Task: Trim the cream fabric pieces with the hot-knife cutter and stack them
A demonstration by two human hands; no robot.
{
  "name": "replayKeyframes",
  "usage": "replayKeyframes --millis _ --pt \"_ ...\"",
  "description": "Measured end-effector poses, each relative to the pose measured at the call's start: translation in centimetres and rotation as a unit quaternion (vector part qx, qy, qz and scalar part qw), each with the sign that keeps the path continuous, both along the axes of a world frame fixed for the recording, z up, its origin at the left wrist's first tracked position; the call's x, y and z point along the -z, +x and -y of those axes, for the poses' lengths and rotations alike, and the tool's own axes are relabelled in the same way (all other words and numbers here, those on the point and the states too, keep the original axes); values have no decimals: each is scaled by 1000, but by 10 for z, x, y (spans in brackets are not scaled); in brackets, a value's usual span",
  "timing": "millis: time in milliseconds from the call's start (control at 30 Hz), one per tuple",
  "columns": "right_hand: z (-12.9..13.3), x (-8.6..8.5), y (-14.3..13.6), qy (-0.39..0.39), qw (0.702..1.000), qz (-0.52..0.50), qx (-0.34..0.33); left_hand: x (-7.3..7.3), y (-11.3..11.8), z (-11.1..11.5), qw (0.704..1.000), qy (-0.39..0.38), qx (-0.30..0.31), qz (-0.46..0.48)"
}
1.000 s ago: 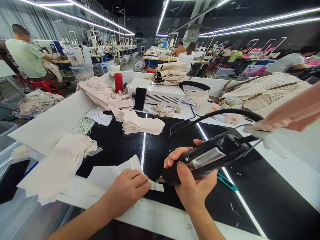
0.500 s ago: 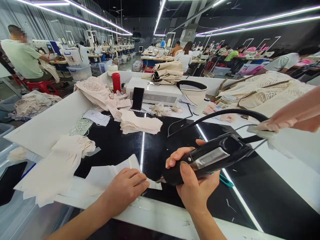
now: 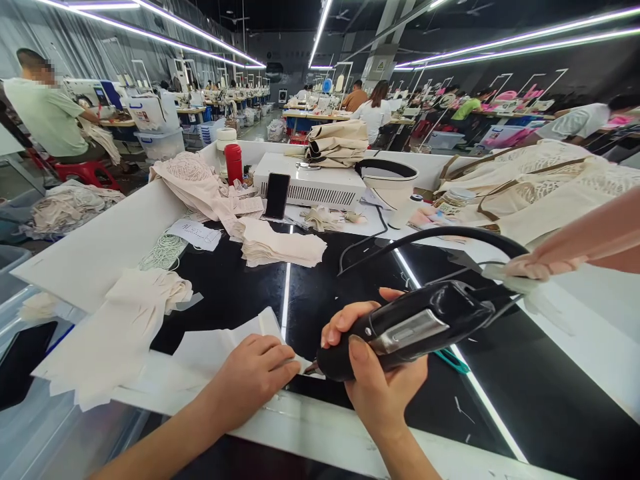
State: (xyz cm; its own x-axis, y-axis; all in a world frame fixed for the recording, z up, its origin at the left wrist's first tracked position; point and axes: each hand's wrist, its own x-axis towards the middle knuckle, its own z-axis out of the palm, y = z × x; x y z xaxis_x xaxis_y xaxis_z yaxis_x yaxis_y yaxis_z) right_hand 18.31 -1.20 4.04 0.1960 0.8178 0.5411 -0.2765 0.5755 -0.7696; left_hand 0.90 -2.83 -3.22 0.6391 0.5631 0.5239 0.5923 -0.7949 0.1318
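Observation:
My left hand presses down on a thin white fabric piece by the near table edge, fingers together at its right end. My right hand wraps round a thick black corded handheld power tool with a silver plate on its side. The tool tilts down to the left. Its narrow metal tip meets the right end of the white piece, close to my left fingertips. Behind it, a black cable and a hanging pink cloth strip join at the tool's rear end.
Stacked pale fabric pieces lie on the black tabletop. More cream pieces hang over the left edge. Teal scissors or snips lie beyond my right hand. Farther back are a phone, a red bottle and a white vented box.
My right hand has brought the power tool left and slightly down, so its tip is nearer my left fingers. The left hand and the white piece stay nearly where they were.

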Motion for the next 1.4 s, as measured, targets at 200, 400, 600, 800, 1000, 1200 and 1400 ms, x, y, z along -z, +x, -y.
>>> replayKeyframes --millis 200,400,600,800,1000,1200,1400 --pt "1 -3 7 3 1000 -4 10 0 0 0 1000 -1 4 1" --pt "1 -1 14 16 1000 -14 12 0 -2 1 1000 -1 -1 -11" --pt "1 0 12 6 1000 -7 20 1 -2 1 1000 -16 5 -2" --pt "-3 0 18 13 1000 -10 16 -5 -14 -4 998 -27 3 49" --pt "-15 1 26 10 999 -6 42 -5 -38 -11 1000 -16 2 -5" --pt "-26 -3 28 9 997 -5 73 -13 -18 3 996 -88 -14 -29" --pt "-20 0 26 -1 998 -10 59 -37 4 9 956 -280 -58 -68"
